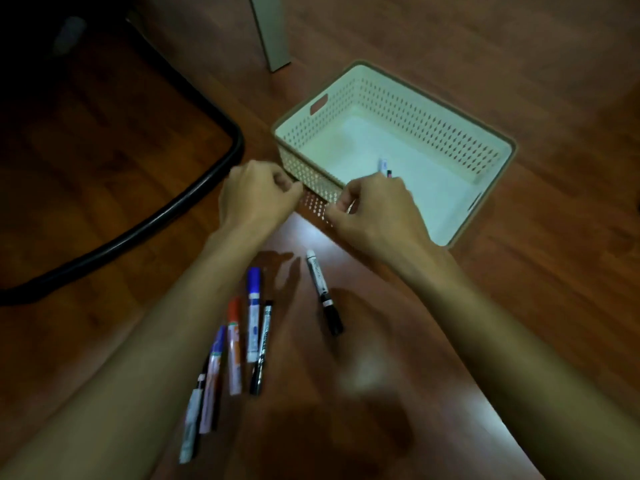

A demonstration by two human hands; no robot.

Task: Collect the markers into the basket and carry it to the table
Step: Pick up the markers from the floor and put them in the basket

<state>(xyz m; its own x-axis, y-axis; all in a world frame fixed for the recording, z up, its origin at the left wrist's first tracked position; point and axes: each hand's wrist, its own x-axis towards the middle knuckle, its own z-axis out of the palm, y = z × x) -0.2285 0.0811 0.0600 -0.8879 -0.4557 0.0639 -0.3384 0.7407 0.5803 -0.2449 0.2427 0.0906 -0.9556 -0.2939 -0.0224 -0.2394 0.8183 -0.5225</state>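
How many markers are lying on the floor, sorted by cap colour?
Blue cap: 2 (second)
Red cap: 1
Black cap: 2 (second, slim)
Cap hidden under the forearm: 1
Total: 6

Arms: both bare to the frame edge, no sleeves showed.
Left hand [258, 195]: no ring or watch.
Right hand [375, 211]: likewise unadorned.

The basket [391, 109] sat on the floor [519, 306] just beyond both hands, the right hand [375, 211] over its near wall, the left hand [258, 194] beside its near corner. Behind the left hand lay a row of markers [242, 341]; one marker [323, 292] lay apart, behind the right.
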